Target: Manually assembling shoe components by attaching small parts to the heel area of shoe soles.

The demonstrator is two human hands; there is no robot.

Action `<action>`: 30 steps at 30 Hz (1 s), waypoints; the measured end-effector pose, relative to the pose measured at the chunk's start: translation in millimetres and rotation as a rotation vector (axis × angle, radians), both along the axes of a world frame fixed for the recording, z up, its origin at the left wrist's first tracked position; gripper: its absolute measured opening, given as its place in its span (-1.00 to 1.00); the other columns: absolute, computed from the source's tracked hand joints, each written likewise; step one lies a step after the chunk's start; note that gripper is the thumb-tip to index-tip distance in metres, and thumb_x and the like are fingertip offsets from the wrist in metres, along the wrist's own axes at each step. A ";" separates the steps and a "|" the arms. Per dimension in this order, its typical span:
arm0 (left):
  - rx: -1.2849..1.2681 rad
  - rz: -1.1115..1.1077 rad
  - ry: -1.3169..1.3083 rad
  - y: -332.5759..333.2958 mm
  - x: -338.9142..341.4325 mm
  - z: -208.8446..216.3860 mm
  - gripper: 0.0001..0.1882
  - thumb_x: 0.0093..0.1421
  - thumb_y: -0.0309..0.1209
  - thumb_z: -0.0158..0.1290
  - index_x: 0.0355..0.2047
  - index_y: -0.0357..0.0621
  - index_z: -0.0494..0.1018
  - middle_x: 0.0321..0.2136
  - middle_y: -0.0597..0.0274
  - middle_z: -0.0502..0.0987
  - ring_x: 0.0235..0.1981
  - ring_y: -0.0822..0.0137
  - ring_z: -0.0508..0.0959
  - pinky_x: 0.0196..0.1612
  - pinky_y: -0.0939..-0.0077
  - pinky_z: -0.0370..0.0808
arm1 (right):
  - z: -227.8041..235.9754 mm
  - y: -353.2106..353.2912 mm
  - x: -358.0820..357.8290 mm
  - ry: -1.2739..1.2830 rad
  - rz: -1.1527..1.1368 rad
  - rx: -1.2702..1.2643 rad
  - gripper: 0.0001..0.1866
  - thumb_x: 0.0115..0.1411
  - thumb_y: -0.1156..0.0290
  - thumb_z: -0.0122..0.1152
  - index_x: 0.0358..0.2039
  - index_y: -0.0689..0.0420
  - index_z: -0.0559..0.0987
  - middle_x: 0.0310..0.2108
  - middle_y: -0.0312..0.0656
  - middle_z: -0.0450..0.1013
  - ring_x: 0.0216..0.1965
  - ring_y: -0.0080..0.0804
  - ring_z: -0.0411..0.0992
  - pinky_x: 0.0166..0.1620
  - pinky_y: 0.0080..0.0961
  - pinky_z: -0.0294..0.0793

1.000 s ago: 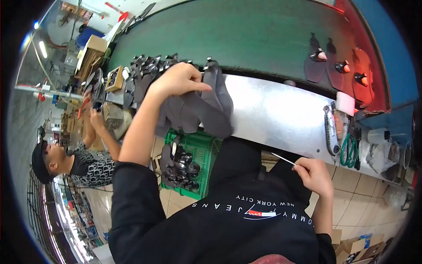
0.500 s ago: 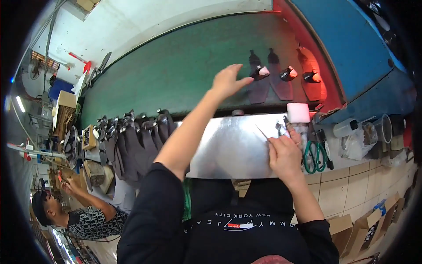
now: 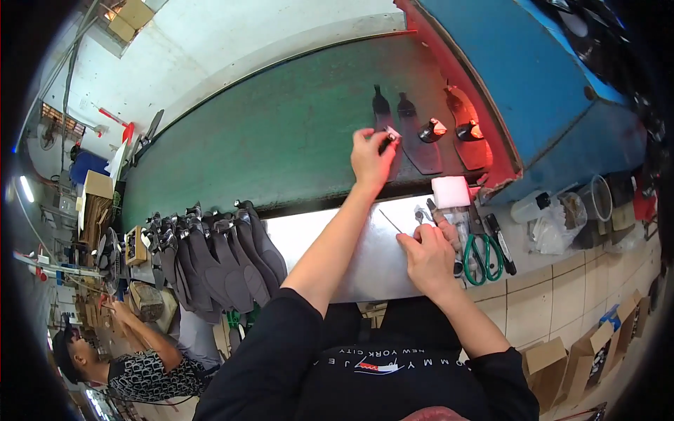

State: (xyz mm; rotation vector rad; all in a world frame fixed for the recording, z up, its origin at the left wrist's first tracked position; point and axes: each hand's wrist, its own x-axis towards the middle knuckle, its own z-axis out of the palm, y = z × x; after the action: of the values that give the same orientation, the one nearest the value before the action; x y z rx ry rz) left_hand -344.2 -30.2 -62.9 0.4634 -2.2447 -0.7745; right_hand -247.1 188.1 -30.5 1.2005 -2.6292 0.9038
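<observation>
My left hand [image 3: 371, 160] is closed on a small black shoe heel [image 3: 385, 144] with a pale tip, over the leftmost of three dark shoe soles [image 3: 381, 105] lying on the green belt [image 3: 281, 119]. Two more black heels stand beside it on the belt: one heel [image 3: 430, 132] by the middle sole [image 3: 421, 156], the other heel [image 3: 468, 132] on the right sole [image 3: 472, 156] in red light. Low over the shiny metal plate [image 3: 361, 266], my right hand [image 3: 432, 263] is closed on a thin pointed metal tool [image 3: 390, 221]; its grip end is hidden.
Several dark soles [image 3: 210, 259] are piled left of the plate. Right of it sit a pale pink block [image 3: 451, 191], green-handled scissors [image 3: 483, 259] and a black marker [image 3: 500, 245]. A blue machine [image 3: 505, 84] borders the belt's right end. A co-worker [image 3: 140, 358] is at far left.
My left hand, spread beside the leftmost heel before, now has its fingers closed round that heel. The right hand keeps the thin tool over the plate. The whole view has shifted slightly.
</observation>
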 end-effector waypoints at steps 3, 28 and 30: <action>0.152 -0.070 0.257 -13.5 19.0 31.5 -0.75 -0.05 -0.51 0.23 -0.28 -0.09 0.59 -0.20 0.16 0.48 -0.27 0.25 0.55 -0.24 0.46 0.49 | 3.3 -3.6 4.7 0.060 0.050 -0.066 -0.86 0.01 0.46 0.25 -0.36 0.06 0.65 -0.46 -0.23 0.35 -0.37 -0.26 0.37 -0.30 -0.36 0.37; 1.430 -0.421 0.171 21.2 329.8 81.4 -0.66 0.13 -0.62 0.10 -0.05 -0.24 0.49 -0.09 0.08 0.55 -0.21 0.42 0.58 -0.27 0.57 0.61 | 84.4 -8.9 103.8 -0.723 0.334 -0.469 -0.69 -0.05 0.55 0.33 -0.25 0.25 0.51 -0.36 -0.15 0.49 -0.32 -0.41 0.46 -0.18 -0.55 0.41; 1.408 -0.444 0.185 21.1 331.7 81.7 -0.66 0.12 -0.61 0.11 -0.06 -0.25 0.49 -0.08 0.08 0.55 -0.21 0.42 0.58 -0.26 0.57 0.61 | 89.2 -8.7 104.8 -0.615 0.369 -0.411 -0.50 -0.07 0.59 0.30 -0.03 0.26 0.51 -0.24 -0.05 0.54 -0.23 -0.30 0.51 -0.11 -0.51 0.43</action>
State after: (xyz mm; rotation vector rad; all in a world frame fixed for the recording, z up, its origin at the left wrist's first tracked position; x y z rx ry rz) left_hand -12.6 -9.1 18.8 0.4502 -1.2968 -2.4688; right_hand -142.3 179.4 58.7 1.4892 -2.4252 2.0488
